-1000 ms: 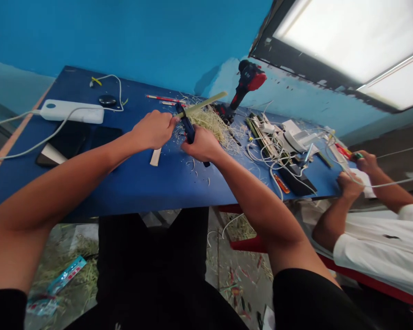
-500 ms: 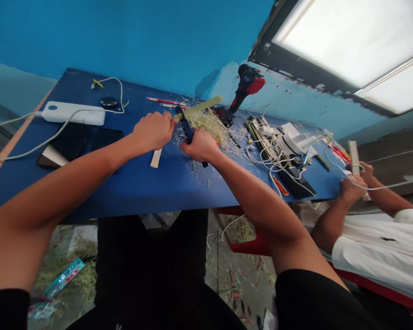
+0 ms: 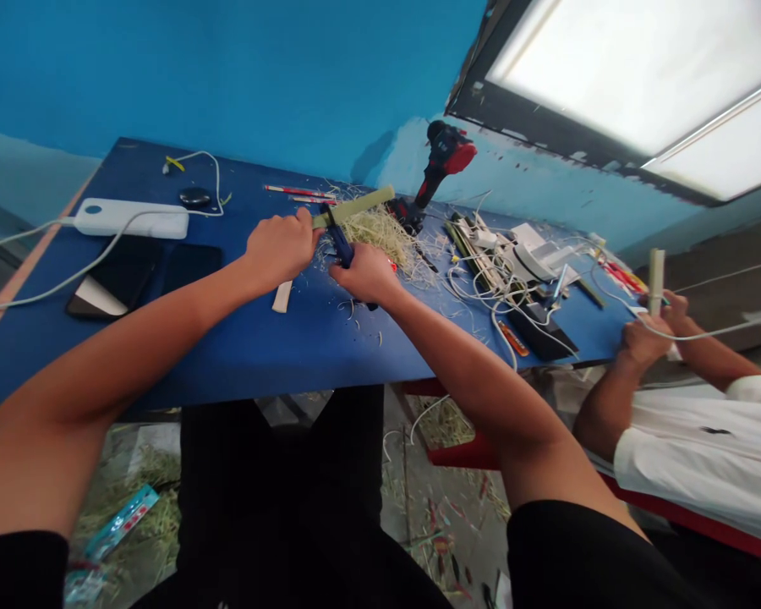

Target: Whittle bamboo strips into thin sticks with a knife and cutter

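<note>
My left hand [image 3: 280,245] is closed round the near end of a flat pale green strip [image 3: 364,202], which slants up to the right. My right hand [image 3: 368,272] grips a dark blue tool [image 3: 340,243], whose head lies across the strip just beside my left fingers. Curly pale shavings [image 3: 386,233] are heaped on the blue table [image 3: 247,355] behind the tool. A short pale wooden piece [image 3: 282,296] lies below my left hand. The tool's working edge is too small to make out.
A black and red power drill [image 3: 444,161] stands behind the shavings. White cables [image 3: 462,288] tangle round strips at the right. A power strip [image 3: 131,219] and dark phones [image 3: 122,271] lie left. At far right another person's hands [image 3: 650,338] hold a pale strip.
The view has shifted slightly. The strip and tool are still held together, and the strip's far end sits a little further left and lower in view.
</note>
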Motion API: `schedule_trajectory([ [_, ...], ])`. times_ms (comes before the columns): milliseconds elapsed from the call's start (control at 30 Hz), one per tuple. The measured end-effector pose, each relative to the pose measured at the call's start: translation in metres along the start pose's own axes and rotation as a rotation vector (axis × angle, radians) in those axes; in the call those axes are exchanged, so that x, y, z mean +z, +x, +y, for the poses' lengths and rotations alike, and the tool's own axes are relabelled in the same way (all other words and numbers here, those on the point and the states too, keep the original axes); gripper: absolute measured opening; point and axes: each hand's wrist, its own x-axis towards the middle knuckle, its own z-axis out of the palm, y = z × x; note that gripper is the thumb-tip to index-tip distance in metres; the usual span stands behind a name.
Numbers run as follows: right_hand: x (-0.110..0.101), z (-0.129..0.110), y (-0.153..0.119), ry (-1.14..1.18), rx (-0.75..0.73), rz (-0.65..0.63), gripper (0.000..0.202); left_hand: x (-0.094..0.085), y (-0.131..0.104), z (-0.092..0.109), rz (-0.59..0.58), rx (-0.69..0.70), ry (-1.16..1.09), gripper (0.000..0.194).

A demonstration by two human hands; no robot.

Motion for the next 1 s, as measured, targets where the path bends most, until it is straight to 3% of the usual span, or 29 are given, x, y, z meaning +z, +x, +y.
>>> schedule_trajectory([
  [133,-0.009,0.004,-0.006,0.026,-0.070,0.004,0.022,-0.004,0.001,0.002,-0.068,0.019,-0.073,0.056],
  [400,-0.018,0.015,-0.019,0.181,-0.196,-0.021,0.041,-0.011,0.006,0.008,-0.170,0.220,-0.165,0.058],
  [633,-0.028,0.018,-0.021,0.176,-0.239,-0.100,0.045,-0.014,0.002,0.010,-0.206,0.238,-0.262,0.055],
  [733,-0.031,0.019,-0.023,0.174,-0.254,-0.119,0.047,-0.012,0.001,0.008,-0.246,0.212,-0.383,0.062],
  [867,-0.023,0.022,-0.025,0.184,-0.341,-0.069,0.055,-0.009,-0.001,0.015,-0.372,0.165,-0.539,0.071],
  [1000,-0.014,0.026,-0.021,0.221,-0.330,-0.025,0.048,-0.009,-0.005,0.023,-0.400,0.152,-0.656,0.059],
])
